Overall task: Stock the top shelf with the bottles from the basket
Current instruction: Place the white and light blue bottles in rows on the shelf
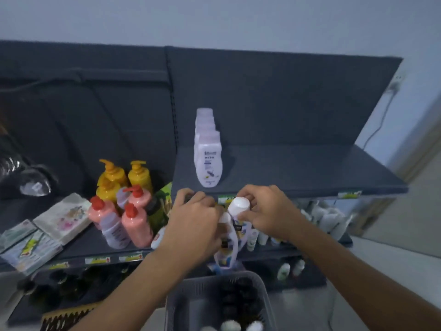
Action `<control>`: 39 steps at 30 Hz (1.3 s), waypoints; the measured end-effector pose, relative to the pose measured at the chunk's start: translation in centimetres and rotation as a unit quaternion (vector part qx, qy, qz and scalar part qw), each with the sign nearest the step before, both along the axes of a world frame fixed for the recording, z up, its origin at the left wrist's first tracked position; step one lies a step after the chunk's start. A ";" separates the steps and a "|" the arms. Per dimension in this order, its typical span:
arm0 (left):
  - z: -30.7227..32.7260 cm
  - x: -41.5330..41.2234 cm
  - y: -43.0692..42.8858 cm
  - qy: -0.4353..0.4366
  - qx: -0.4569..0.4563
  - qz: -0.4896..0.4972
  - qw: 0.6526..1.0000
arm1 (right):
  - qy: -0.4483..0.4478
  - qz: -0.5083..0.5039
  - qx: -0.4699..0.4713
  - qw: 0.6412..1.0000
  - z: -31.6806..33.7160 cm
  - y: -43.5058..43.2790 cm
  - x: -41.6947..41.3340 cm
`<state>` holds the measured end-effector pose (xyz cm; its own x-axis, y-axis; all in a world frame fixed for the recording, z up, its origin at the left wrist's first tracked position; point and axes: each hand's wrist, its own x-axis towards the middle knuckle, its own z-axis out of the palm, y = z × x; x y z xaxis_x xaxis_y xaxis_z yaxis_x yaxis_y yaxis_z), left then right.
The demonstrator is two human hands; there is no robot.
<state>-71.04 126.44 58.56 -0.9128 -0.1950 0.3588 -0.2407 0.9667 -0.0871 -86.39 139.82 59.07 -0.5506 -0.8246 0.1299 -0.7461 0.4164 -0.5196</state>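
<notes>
Basket point(176, 306) is nearest, grey plastic, bottom centre between my forearms. A few white-capped bottles point(230, 325) sit at its near edge, with dark caps point(238, 297) further in, all blurry.

Above it, both my hands are up at the front lip of the top shelf point(310, 168). My right hand point(267, 211) has fingers and thumb curled round a lilac bottle point(239, 205), white cap pointing back at me, body mostly hidden behind my thumb. My left hand point(193, 223) shows its back, fingers curled, gripping a second lilac bottle point(226, 249) that hangs down between the hands over the basket. Its fingertips are hidden, so I can't tell the exact grip. The two bottles overlap; I can't tell if they touch. Both are in the air, neither on the shelf.

The top shelf is dark grey, just beyond my knuckles. A row of lilac bottles point(207, 163) stands upright at its left end, filed front to back.

The lower shelf point(83, 244) to the left holds yellow pump bottles point(139, 175), pink pump bottles point(136, 223) with red tops, and tissue packs point(62, 218). Pale wall point(238, 20) behind.
</notes>
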 end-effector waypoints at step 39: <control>1.9 -22.8 -3.9 0.047 0.152 0.144 0.977 | -0.030 0.042 -0.006 0.999 2.5 -14.2 -24.6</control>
